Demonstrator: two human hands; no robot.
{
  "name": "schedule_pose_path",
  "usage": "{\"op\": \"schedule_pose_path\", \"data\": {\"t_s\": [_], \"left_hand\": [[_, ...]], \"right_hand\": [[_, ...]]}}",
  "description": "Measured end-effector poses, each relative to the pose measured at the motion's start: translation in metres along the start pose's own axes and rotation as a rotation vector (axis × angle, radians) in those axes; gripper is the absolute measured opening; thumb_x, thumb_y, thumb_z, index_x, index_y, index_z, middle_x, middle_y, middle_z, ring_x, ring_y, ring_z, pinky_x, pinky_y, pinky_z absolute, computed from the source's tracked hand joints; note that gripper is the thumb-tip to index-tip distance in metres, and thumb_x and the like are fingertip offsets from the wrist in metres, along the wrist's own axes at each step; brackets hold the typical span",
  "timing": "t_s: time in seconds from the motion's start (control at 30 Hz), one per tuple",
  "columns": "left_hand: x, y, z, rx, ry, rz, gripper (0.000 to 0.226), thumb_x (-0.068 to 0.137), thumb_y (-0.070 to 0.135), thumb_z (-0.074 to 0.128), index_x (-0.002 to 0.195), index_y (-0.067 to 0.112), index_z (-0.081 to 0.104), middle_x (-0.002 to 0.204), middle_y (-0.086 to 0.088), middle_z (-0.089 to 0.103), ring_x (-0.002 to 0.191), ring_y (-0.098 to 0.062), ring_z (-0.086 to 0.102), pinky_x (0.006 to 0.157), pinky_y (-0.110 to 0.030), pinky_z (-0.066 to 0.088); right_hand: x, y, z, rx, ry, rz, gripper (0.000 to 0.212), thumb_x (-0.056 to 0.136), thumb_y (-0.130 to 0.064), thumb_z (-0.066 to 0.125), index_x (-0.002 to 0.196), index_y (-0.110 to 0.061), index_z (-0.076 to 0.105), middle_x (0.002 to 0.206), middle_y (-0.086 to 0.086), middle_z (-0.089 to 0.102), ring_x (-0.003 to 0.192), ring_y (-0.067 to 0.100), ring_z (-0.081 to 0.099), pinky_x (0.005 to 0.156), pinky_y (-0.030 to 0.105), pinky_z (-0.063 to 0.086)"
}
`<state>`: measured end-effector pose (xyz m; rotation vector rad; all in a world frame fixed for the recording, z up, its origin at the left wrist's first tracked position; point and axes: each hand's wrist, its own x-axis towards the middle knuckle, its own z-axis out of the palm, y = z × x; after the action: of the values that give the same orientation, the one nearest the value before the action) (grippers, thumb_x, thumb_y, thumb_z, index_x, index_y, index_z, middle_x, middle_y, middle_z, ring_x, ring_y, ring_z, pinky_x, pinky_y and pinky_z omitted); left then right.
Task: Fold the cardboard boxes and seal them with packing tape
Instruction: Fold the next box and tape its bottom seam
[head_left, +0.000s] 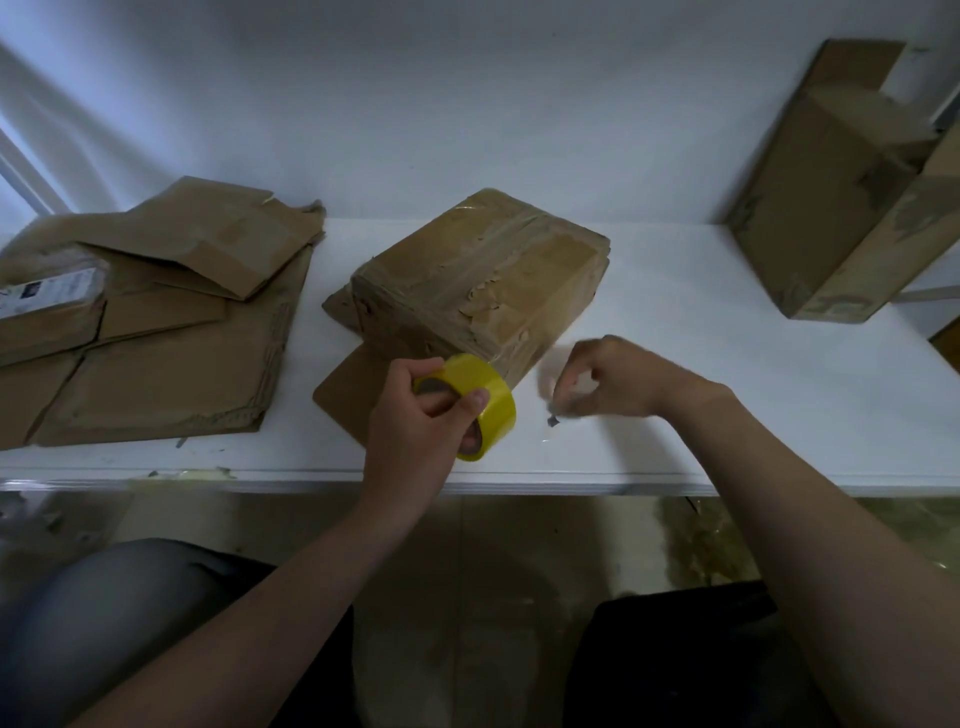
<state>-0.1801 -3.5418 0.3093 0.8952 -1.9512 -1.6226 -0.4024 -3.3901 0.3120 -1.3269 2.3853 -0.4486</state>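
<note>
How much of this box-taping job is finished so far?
Done: the middle box stands folded and taped. In hand: the left hand grips the yellow tape roll; the right hand is blurred beside it. Left: flattened cardboard at far left lies unfolded.

L hand (415, 415) & R hand (618, 382) bare, as are both forearms (291, 582) to the frame's edge. Dark trousers (675, 654): L knee (119, 613) looks greyish w/ slight sheen, R side approx. black.
</note>
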Motion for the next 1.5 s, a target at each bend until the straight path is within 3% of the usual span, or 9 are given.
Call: {"op": "schedule_pose_path", "data": {"t_s": [0.1,0.33,0.47,0.57,0.8,0.93,1.07,1.27,1.5], "left_hand": [[0.008,-0.001,0.008,0.007,0.035,0.025,0.045,0.076,0.044,0.084,0.106,0.047,0.051,0.104,0.006,0.073,0.095,-0.023,0.073,0.079,-0.052,0.062],[0.027,0.006,0.022,0.008,0.092,0.064,0.048,0.081,0.036,0.083,0.116,0.037,0.051,0.111,0.007,0.067,0.101,-0.02,0.07,0.08,-0.05,0.062],[0.032,0.01,0.024,0.005,0.123,0.061,0.05,0.082,0.033,0.082,0.122,0.031,0.052,0.103,0.021,0.06,0.103,-0.016,0.068,0.082,-0.05,0.061],[0.031,0.011,0.025,0.023,0.133,0.071,0.05,0.083,0.034,0.081,0.123,0.029,0.052,0.104,0.02,0.058,0.103,-0.016,0.066,0.084,-0.049,0.061],[0.026,0.016,0.026,0.081,0.146,0.121,0.049,0.084,0.034,0.08,0.124,0.028,0.052,0.101,0.018,0.059,0.096,-0.007,0.064,0.081,-0.038,0.06],[0.02,0.021,0.031,0.095,0.127,0.159,0.047,0.083,0.035,0.081,0.118,0.03,0.05,0.096,0.018,0.063,0.094,-0.005,0.064,0.074,-0.032,0.057],[0.015,0.03,0.035,0.117,0.126,0.196,0.045,0.083,0.035,0.081,0.116,0.029,0.051,0.09,0.018,0.066,0.088,0.003,0.062,0.07,-0.026,0.054],[0.016,0.042,0.031,0.119,0.161,0.249,0.045,0.082,0.035,0.081,0.117,0.025,0.054,0.083,0.015,0.07,0.079,0.012,0.064,0.064,-0.016,0.052],[0.028,0.048,0.033,0.195,0.209,0.363,0.045,0.077,0.042,0.082,0.112,0.028,0.058,0.075,0.014,0.072,0.078,0.004,0.067,0.064,-0.019,0.053]], "right_hand": [[-0.004,0.013,0.008,-0.062,-0.016,0.022,0.02,0.078,-0.03,0.087,0.096,-0.037,0.08,0.097,-0.018,0.061,0.095,0.009,0.057,0.075,0.024,0.047],[-0.016,0.04,0.009,-0.079,0.235,0.196,0.013,0.078,-0.048,0.082,0.085,-0.038,0.077,0.1,-0.015,0.064,0.101,0.012,0.054,0.077,0.033,0.046],[-0.019,0.038,0.017,-0.051,0.206,-0.017,0.034,0.078,-0.037,0.086,0.109,-0.033,0.074,0.114,-0.014,0.067,0.105,0.014,0.047,0.083,0.032,0.044],[-0.016,0.031,0.025,-0.121,0.238,-0.064,0.024,0.085,-0.027,0.08,0.108,-0.029,0.076,0.105,-0.007,0.07,0.097,0.012,0.047,0.076,0.026,0.039],[-0.04,0.07,0.006,-0.243,0.599,0.438,0.017,0.093,-0.034,0.066,0.097,-0.024,0.079,0.096,0.006,0.072,0.097,0.035,0.057,0.075,0.04,0.053],[-0.052,0.081,0.004,-0.275,0.479,0.606,0.02,0.096,-0.038,0.06,0.1,-0.03,0.077,0.099,0.001,0.072,0.112,0.034,0.05,0.08,0.039,0.044],[-0.042,0.069,-0.004,-0.354,0.523,0.482,0.022,0.095,-0.038,0.062,0.108,-0.027,0.077,0.122,0.0,0.066,0.117,0.036,0.046,0.086,0.042,0.043],[0.013,0.026,-0.037,-0.045,0.71,0.147,0.031,0.1,-0.036,0.058,0.127,-0.025,0.068,0.134,0.002,0.059,0.12,0.034,0.046,0.096,0.046,0.048],[0.08,0.025,-0.063,-0.157,0.553,0.273,0.045,0.1,-0.052,0.05,0.14,-0.033,0.056,0.158,0.007,0.036,0.143,0.035,0.027,0.108,0.054,0.039]]}}
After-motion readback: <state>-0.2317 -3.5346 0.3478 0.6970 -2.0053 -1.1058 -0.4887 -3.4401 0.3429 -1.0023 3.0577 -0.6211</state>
